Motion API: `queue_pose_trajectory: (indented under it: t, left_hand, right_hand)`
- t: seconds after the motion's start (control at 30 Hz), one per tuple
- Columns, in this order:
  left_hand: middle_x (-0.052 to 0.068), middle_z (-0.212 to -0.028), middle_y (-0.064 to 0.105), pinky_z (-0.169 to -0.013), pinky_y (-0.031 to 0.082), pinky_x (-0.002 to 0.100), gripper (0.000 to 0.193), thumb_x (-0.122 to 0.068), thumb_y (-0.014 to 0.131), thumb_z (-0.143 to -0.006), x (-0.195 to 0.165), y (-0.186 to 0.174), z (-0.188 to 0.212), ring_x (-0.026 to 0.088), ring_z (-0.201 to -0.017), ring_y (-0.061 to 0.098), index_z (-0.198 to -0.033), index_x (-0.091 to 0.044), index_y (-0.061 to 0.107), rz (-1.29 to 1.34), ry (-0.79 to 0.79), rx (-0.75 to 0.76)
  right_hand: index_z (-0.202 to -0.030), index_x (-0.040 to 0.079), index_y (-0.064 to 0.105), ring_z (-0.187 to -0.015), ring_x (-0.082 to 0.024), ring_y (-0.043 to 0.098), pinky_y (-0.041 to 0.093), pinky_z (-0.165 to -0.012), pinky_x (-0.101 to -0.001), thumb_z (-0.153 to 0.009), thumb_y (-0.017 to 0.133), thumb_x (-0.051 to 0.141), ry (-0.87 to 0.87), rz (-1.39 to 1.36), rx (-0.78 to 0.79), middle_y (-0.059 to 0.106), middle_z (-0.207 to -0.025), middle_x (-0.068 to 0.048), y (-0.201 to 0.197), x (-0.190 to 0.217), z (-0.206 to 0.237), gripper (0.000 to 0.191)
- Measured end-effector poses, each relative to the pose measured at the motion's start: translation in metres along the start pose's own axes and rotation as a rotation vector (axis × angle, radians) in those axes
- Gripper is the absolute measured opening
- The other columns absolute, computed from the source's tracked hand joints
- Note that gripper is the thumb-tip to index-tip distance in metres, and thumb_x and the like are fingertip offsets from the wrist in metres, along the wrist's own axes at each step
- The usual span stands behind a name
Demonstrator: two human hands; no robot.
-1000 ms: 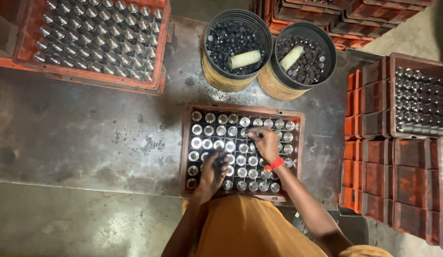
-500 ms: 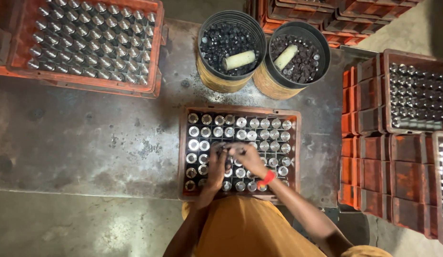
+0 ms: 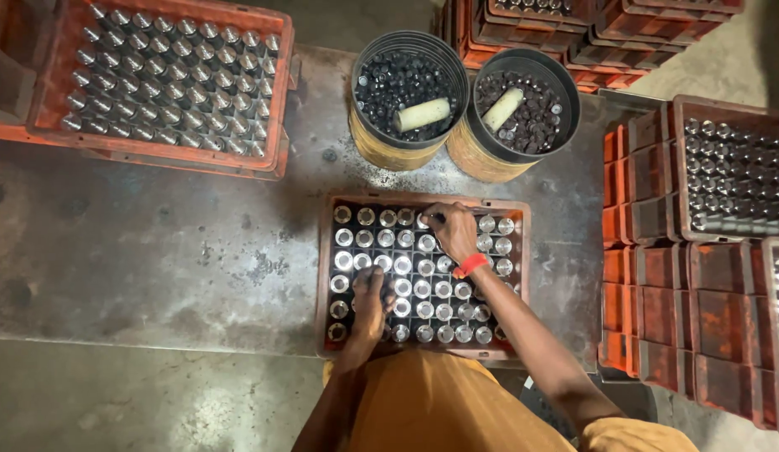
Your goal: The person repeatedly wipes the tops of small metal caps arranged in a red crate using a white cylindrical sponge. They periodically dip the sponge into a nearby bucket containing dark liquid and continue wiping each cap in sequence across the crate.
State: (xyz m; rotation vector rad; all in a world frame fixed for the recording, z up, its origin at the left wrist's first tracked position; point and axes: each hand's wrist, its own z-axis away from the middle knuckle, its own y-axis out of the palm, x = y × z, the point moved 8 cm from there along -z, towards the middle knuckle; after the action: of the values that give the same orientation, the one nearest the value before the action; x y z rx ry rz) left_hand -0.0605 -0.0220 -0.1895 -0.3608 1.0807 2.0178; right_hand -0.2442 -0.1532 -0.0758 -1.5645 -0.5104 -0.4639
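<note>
Gripping shiny metal cylinders [image 3: 423, 289] in brown crate [image 3: 324, 276], left hand [image 3: 371, 301] and right hand [image 3: 453, 232] fingers clenched; risking knocking neighbours over.

Left hand [image 3: 368, 305] palm down, fingers curled, forearm running straight up from the body; right hand [image 3: 453, 232] stretched farther forward, fingers bent downward, red band at the wrist, forearm angled inward

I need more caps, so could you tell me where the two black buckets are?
In the head view, the two black buckets stand together at the table's far edge, beyond the red crate.
</note>
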Motion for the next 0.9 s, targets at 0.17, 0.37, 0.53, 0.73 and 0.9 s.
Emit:
queue_pose_trajectory:
  t: [0.17,0.37,0.53,0.73,0.9]
  left_hand:
    - [0.000,-0.078,0.058,-0.040,0.038,0.021,0.026,-0.027,0.055,-0.109,-0.012,0.012,0.000,0.005,-0.053,0.049,-0.112,-0.003,0.064,-0.059,0.141,0.138]
    - [-0.002,-0.076,0.057,-0.037,0.038,0.020,0.034,-0.038,0.054,-0.101,0.001,0.023,0.003,0.004,-0.050,0.048,-0.127,-0.016,0.055,-0.490,0.159,0.063]
    - [0.005,-0.072,0.056,-0.035,0.035,0.022,0.033,-0.039,0.053,-0.110,0.029,0.021,-0.004,0.008,-0.047,0.046,-0.114,-0.006,0.055,-0.305,0.045,0.022]
    - [0.005,-0.072,0.061,-0.040,0.036,0.025,0.017,-0.026,0.053,-0.102,0.050,0.008,0.002,0.010,-0.048,0.048,-0.108,-0.010,0.056,0.138,-0.152,-0.033]
    - [0.002,-0.072,0.061,-0.043,0.034,0.023,0.017,-0.027,0.057,-0.103,0.055,0.014,0.007,0.008,-0.049,0.046,-0.107,-0.011,0.053,0.102,-0.106,0.031]
  right_hand:
    - [-0.105,0.008,0.080,-0.079,-0.029,0.068,0.052,-0.072,-0.0416,-0.089,0.076,0.021,0.048,-0.111,-0.020,0.078,-0.093,-0.013,0.005,-0.008,0.014,0.020]
    - [-0.117,0.009,0.077,-0.083,-0.012,0.068,0.055,-0.076,-0.0296,-0.093,0.075,0.022,0.108,-0.659,0.336,0.078,-0.103,-0.006,0.060,0.011,0.105,0.028]
    - [-0.110,0.010,0.078,-0.085,-0.014,0.071,0.057,-0.077,-0.0308,-0.086,0.079,0.021,0.401,-0.621,0.075,0.080,-0.100,-0.009,0.035,-0.041,0.119,0.027]
    - [-0.096,0.012,0.080,-0.089,-0.023,0.073,0.056,-0.079,-0.0339,-0.088,0.078,0.024,-0.085,-0.040,-0.131,0.080,-0.103,-0.010,-0.020,-0.039,0.113,0.015]
    - [-0.100,0.014,0.082,-0.063,-0.029,0.068,0.053,-0.061,-0.0383,-0.090,0.076,0.031,0.280,0.070,0.211,0.080,-0.105,-0.009,0.009,-0.061,0.098,0.021]
